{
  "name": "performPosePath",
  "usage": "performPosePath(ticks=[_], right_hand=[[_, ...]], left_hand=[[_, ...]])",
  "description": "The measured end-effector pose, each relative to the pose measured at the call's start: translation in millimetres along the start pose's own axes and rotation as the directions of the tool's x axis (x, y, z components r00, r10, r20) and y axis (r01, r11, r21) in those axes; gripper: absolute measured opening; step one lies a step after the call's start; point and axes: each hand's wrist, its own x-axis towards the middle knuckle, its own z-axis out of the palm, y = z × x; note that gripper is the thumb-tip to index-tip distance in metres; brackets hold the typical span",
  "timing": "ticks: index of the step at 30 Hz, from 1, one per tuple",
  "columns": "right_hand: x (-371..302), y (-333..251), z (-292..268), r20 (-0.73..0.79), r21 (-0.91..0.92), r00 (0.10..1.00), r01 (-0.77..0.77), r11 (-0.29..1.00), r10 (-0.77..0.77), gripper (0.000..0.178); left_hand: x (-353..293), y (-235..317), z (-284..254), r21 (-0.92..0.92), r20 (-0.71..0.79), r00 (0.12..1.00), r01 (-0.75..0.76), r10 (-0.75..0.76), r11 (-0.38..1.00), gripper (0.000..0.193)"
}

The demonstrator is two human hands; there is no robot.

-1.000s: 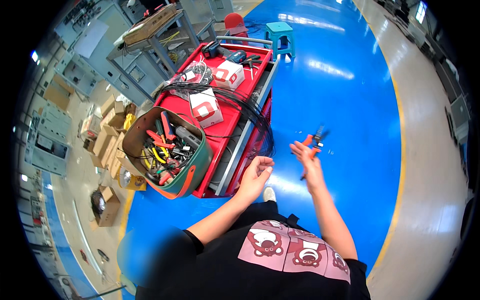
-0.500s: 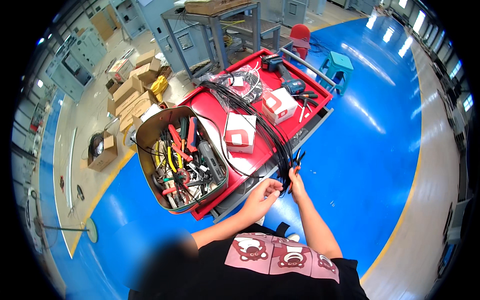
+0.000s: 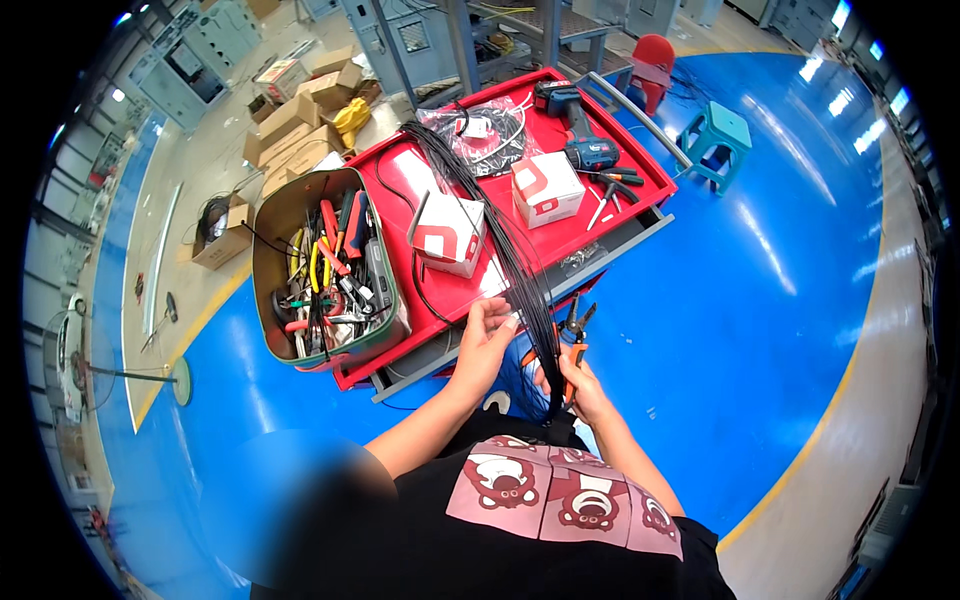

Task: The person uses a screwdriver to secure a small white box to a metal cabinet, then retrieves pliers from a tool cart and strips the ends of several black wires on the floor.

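Bin [image 3: 290,205] left on cart [image 3: 600,236], boxes [image 3: 450,235] right of it, cables [image 3: 521,270] between boxes, stool [image 3: 722,126] off cart's right.

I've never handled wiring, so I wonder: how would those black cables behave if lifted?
The cables would probably bend easily, as they curve down over the edge of the cart. They seem springy, since they hold smooth arcs without sharp kinks. Strands might slip apart, because some lie spread out.
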Motion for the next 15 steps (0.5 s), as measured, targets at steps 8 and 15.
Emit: performPosePath(ticks=[8,15], right_hand=[[-3.9,-87.5,-3.9,0.093,-0.124,0.995,0.04,0.991,-0.029,0.021],[11.2,-180.3,18.4,0.202,-0.244,0.968,0.195,0.95,-0.147,0.022]], left_hand=[[46.8,64.0,74.4,-0.461,0.096,0.976,0.217,-0.194,0.861,0.04],[187.2,131.3,35.3,-0.836,0.001,0.997,0.041,-0.074,0.548,0.027]])
